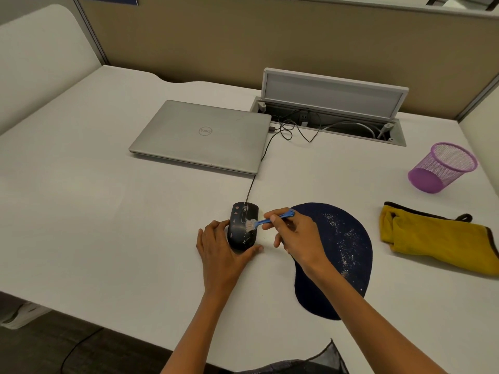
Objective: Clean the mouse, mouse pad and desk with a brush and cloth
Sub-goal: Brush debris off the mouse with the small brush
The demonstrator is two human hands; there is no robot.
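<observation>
A black wired mouse (241, 228) speckled with white dust sits on the white desk (108, 211). My left hand (221, 252) grips it from the left and rear. My right hand (294, 236) holds a small blue brush (270, 219) whose pale bristles touch the mouse's right side. To the right lies a dark blue mouse pad (337, 252) sprinkled with white crumbs; my right wrist crosses over it. A folded yellow cloth (434, 238) with a dark trim lies at the right.
A closed silver laptop (202, 136) rests behind the mouse, its cable running to an open cable tray (332, 122) with a raised lid. A purple mesh cup (442, 167) stands at the right. Partition walls (270, 44) close off the back.
</observation>
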